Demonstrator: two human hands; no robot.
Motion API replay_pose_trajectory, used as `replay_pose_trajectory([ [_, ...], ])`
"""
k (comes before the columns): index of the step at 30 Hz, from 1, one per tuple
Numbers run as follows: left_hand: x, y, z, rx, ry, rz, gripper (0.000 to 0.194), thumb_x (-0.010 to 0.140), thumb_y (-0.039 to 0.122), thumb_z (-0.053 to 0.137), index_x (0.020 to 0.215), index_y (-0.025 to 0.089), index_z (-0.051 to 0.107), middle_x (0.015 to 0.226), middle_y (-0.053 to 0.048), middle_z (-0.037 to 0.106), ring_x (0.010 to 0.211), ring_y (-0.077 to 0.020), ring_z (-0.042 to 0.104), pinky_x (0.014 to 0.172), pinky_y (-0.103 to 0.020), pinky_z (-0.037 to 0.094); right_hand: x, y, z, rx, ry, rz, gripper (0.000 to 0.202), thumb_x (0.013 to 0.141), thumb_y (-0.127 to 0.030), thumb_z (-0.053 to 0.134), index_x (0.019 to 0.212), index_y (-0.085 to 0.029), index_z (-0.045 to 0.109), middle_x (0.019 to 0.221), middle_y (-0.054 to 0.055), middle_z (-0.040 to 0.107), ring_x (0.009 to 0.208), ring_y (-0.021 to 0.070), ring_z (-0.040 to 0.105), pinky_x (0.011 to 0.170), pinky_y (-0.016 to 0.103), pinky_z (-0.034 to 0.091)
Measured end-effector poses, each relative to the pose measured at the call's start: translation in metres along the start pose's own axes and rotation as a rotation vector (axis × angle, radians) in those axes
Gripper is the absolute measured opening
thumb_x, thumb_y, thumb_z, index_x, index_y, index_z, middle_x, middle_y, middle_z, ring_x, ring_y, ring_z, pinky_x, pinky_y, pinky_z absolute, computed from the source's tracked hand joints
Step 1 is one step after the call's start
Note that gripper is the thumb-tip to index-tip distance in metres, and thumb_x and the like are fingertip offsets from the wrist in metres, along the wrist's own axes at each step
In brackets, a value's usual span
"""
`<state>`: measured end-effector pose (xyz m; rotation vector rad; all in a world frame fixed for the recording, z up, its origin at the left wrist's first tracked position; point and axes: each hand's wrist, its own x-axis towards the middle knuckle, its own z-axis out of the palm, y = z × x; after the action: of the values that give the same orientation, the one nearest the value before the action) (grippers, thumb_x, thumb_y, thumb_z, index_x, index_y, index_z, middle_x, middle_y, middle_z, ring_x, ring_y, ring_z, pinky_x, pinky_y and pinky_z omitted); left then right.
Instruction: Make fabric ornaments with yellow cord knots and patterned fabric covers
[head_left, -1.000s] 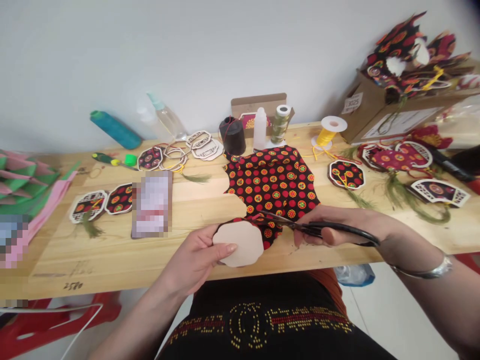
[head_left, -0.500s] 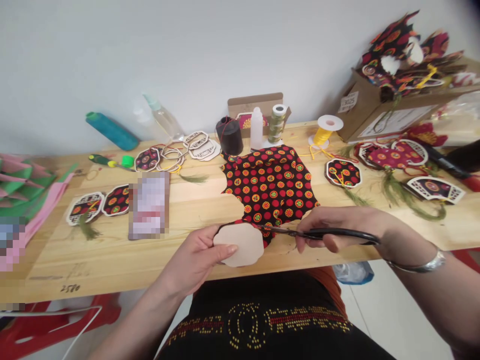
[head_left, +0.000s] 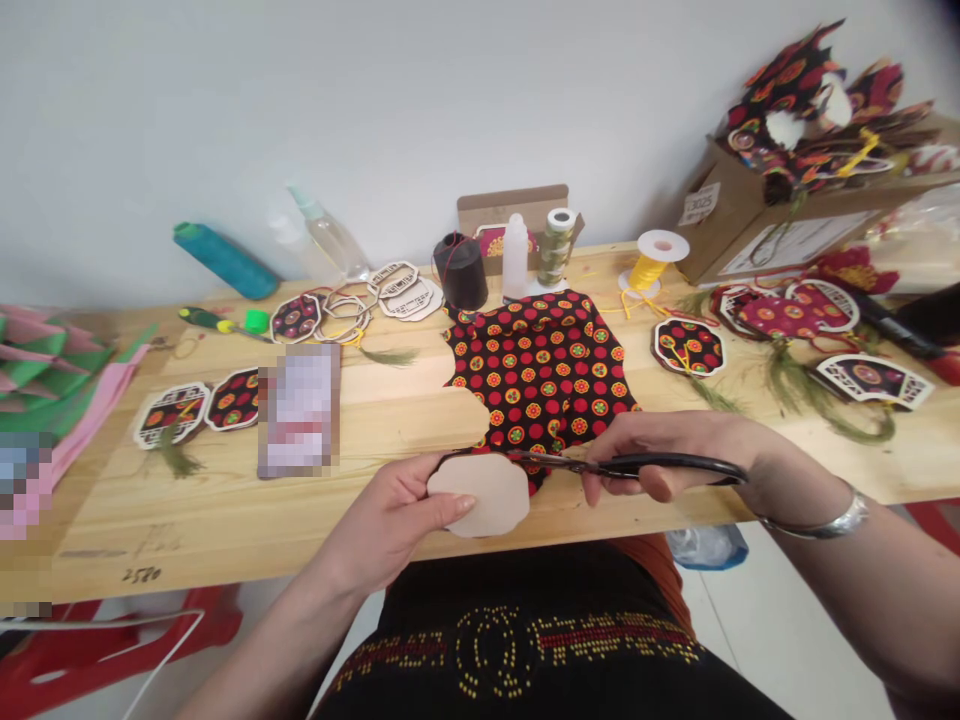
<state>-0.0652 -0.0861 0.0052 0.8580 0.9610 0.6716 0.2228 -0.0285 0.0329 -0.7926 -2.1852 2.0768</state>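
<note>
My left hand (head_left: 409, 510) pinches a pale card shape (head_left: 484, 508) with a scalloped outline, thumb on top of it. Dark patterned fabric shows along the card's far and right edges. My right hand (head_left: 652, 455) grips black-handled scissors (head_left: 675, 466), whose blades point left and lie at the fabric just beyond the card's upper right edge. From there the black cloth (head_left: 540, 370) with red dots and flowers spreads away over the table, its left edge cut in curves. Whether the blades are fully closed is hard to make out.
Behind the cloth stand a black thread cone (head_left: 459, 275), a white squeeze bottle (head_left: 514, 258) and a yellow cord spool (head_left: 651, 262). Framed ornaments (head_left: 688, 347) with tassels lie on both sides. A cardboard box (head_left: 795, 225) of fabric scraps fills the back right.
The scissors and my right hand have shifted slightly left along the card's far edge. My left hand still holds the card, which has dipped slightly toward me.
</note>
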Motion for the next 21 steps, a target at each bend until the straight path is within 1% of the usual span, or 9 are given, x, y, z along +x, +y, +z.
replay_pose_trajectory([
  [2,0.0001,-0.0001,-0.0001,0.002,-0.017,-0.002,0.033,0.076,0.016,0.071,0.108,0.023,0.071,0.099,-0.005,0.075,0.085,-0.0167,0.068,0.079,-0.027,0.051,0.0009,0.0005,0.0006,0.005,-0.002,-0.006,0.072,0.073,-0.079,0.045,0.095,-0.014,0.068,0.065,-0.002,0.048,0.061,0.0101,0.040,0.055,0.022,0.032],
  [6,0.0006,-0.0008,0.0001,0.002,-0.038,-0.014,0.034,0.077,0.015,0.070,0.109,0.024,0.070,0.100,-0.005,0.074,0.087,-0.0162,0.068,0.082,-0.027,0.051,0.0040,0.0033,0.0007,0.020,-0.050,-0.042,0.075,0.072,-0.080,0.044,0.097,-0.013,0.068,0.065,-0.003,0.046,0.060,0.0098,0.038,0.054,0.022,0.030],
  [12,0.0012,-0.0018,-0.0010,-0.030,-0.015,-0.023,0.032,0.076,0.016,0.071,0.107,0.023,0.071,0.097,-0.005,0.075,0.084,-0.0158,0.068,0.079,-0.027,0.052,-0.0008,0.0057,-0.0001,0.031,-0.012,-0.027,0.076,0.074,-0.079,0.042,0.102,-0.013,0.066,0.066,-0.002,0.044,0.061,0.0104,0.037,0.056,0.024,0.031],
  [17,0.0005,-0.0023,-0.0021,-0.029,-0.025,-0.022,0.033,0.076,0.016,0.071,0.108,0.023,0.071,0.098,-0.005,0.075,0.085,-0.0159,0.068,0.081,-0.027,0.052,-0.0012,0.0037,-0.0012,0.001,-0.048,-0.008,0.077,0.073,-0.080,0.042,0.101,-0.012,0.065,0.069,-0.002,0.044,0.062,0.0106,0.038,0.057,0.024,0.030],
  [21,-0.0001,-0.0020,-0.0024,-0.013,-0.050,-0.021,0.032,0.076,0.017,0.071,0.108,0.022,0.070,0.098,-0.004,0.074,0.085,-0.0154,0.067,0.081,-0.028,0.051,0.0035,0.0058,-0.0026,-0.017,-0.093,-0.029,0.079,0.074,-0.079,0.042,0.102,-0.009,0.064,0.070,-0.001,0.044,0.063,0.0102,0.038,0.056,0.023,0.030],
])
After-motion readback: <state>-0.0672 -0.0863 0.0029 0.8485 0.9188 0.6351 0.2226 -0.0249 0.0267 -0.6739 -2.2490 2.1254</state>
